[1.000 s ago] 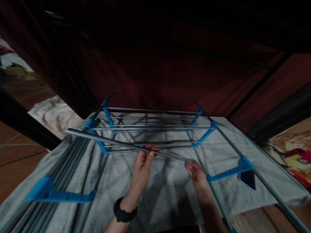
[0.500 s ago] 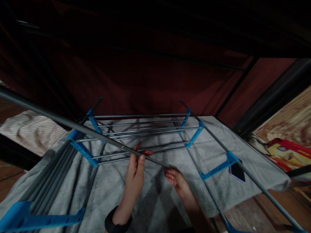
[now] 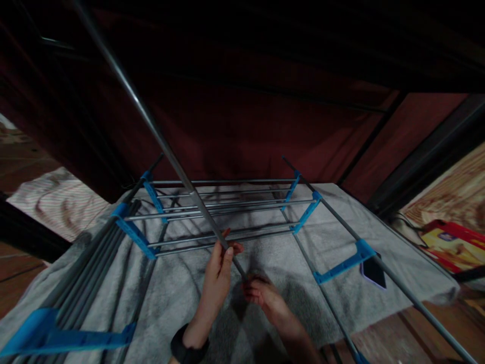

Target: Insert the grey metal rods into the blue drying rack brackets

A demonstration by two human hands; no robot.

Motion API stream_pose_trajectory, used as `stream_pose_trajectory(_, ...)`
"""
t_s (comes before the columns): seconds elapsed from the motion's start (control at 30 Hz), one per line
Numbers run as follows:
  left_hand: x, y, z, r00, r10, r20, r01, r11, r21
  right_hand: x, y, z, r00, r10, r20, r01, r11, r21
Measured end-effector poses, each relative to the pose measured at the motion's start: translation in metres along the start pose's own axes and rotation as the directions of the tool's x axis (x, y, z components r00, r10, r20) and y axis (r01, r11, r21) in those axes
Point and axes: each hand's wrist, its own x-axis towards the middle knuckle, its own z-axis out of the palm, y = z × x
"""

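A long grey metal tube (image 3: 162, 139) slants from the upper left down to the middle, held in both hands. My left hand (image 3: 220, 263), with a black band on its wrist, wraps round the tube's lower part. Close to it, my right hand (image 3: 265, 296) is closed on the tube's lower end, and its fingers cover the tip. Beneath and behind them lies a partly built rack of grey tubes with blue plastic brackets; one bracket (image 3: 134, 233) is left of my hands, another bracket (image 3: 343, 263) to the right. Thin crossbars (image 3: 227, 203) link the far brackets.
A grey blanket (image 3: 182, 303) covers the surface under the rack. Several loose tubes (image 3: 91, 273) lie side by side at the left, near a large blue bracket (image 3: 68, 336). A phone (image 3: 373, 272) rests at the right, and a red and yellow package (image 3: 454, 245) sits farther right.
The tube has swung steeper, its far end rising from the left edge to the top. My right hand has moved down and left with its lower end; my left hand has shifted slightly right.
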Motion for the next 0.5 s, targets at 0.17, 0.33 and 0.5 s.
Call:
stream_pose_trajectory(0.17, -0.002, -0.007, 0.0, 0.999, -0.012, 0.032, 0.012, 1.0, 0.004, -0.006, 0.008, 0.017, 0.992, 0.056, 0.109, -0.057, 0.998, 0.004)
stream_pose_trajectory(0.33, -0.005, -0.008, -0.003, 1.0, -0.024, 0.007, 0.023, 0.997, 0.075, -0.008, 0.014, 0.028, 0.966, 0.16, 0.204, -0.154, 0.987, -0.044)
stream_pose_trajectory(0.5, -0.007, -0.01, -0.006, 1.0, -0.021, -0.018, 0.023, 0.994, 0.111, -0.009, 0.013, 0.028, 0.96, 0.177, 0.217, -0.165, 0.983, -0.075)
